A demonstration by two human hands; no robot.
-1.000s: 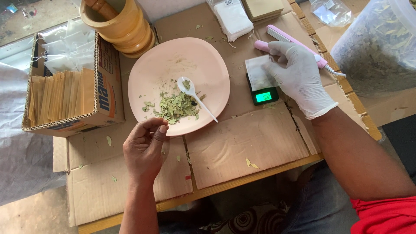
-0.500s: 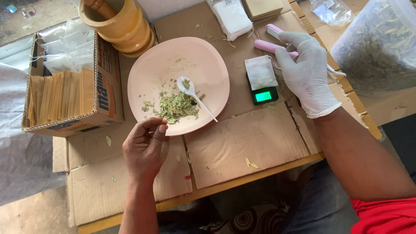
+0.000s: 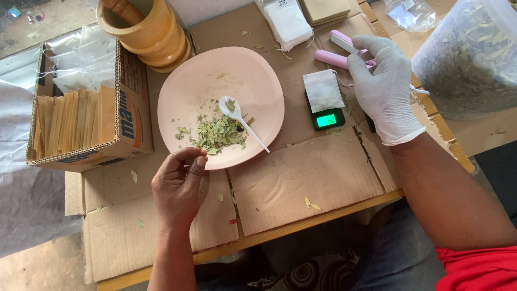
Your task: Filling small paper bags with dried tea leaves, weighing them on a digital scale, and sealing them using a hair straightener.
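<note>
A pink plate [image 3: 253, 70] holds a small heap of dried green leaves [image 3: 215, 133] and a white plastic spoon [image 3: 239, 119]. My bare left hand [image 3: 180, 186] hovers at the plate's near rim, fingers curled in with thumb and fingertips pinched together; nothing shows between them. My right hand [image 3: 385, 89], in a white glove, lies over a pink hand-held sealer [image 3: 334, 54] with its fingers stretched along the handles. Just left of that hand, a small black scale [image 3: 328, 118] with a lit green display carries a white tea bag [image 3: 322, 89].
A cardboard box [image 3: 126, 124] of paper sachets stands at the left. A wooden mortar [image 3: 148, 29] sits behind the plate. More white bags [image 3: 288, 21] lie at the back. A big clear bag of dried leaves [image 3: 466, 59] fills the right. Cardboard [image 3: 307, 178] covers the table.
My gloved right hand has slid a little to the right along the sealer. My left hand has barely moved; the plate, spoon and scale are as before.
</note>
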